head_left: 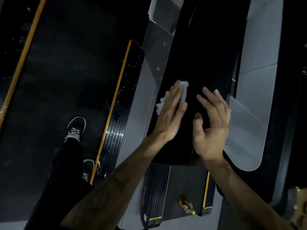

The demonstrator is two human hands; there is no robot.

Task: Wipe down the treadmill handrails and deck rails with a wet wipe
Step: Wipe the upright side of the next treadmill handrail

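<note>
Two hands are at work over a broad black handrail [199, 63], seen from above in dim light. Far left, the treadmill belt [66, 72] carries the person's shoe [76, 128], with a yellow-edged deck rail [116, 105] beside it, speckled and looking not yet wiped. Then the left hand [169, 112]: fingers straight and pressed together, flat on the white wet wipe [183, 92], which lies bunched on the handrail and sticks out past the fingertips. To do this well, I'd say keep the palm flat, spread the wipe out and run long strokes along the rail. Right hand [211, 128] is just beside it, fingers loosely curled, holding nothing, possibly steadying on the rail. Below, a bottle [186, 205] lies on the floor between machines — something to step around.
</note>
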